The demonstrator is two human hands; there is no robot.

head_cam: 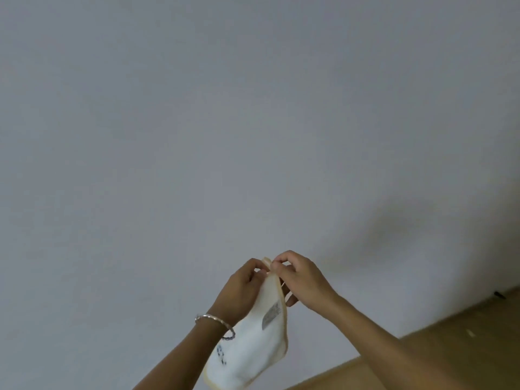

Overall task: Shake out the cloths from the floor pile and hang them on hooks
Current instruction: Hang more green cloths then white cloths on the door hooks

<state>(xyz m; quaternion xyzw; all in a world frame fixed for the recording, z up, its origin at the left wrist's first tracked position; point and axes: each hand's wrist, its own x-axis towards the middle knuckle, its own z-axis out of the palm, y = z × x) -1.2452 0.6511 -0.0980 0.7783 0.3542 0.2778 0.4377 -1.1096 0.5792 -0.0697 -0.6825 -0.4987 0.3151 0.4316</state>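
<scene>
Right now my left hand [242,288] and right hand [298,280] are both pinched shut on the top corner of a small white cloth [253,342], fingertips almost touching at its little loop. It hangs long-ways straight down below my hands, between my wrists, with a bracelet [213,319] on my left one. Bare wall [253,122] spreads above and to both sides with plenty of room, but no hook shows, so I'd judge I must look for one first.

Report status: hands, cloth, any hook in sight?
Left hand and right hand both pinching white cloth at its top corner. Cloth hanging free. No hook visible on wall.
</scene>
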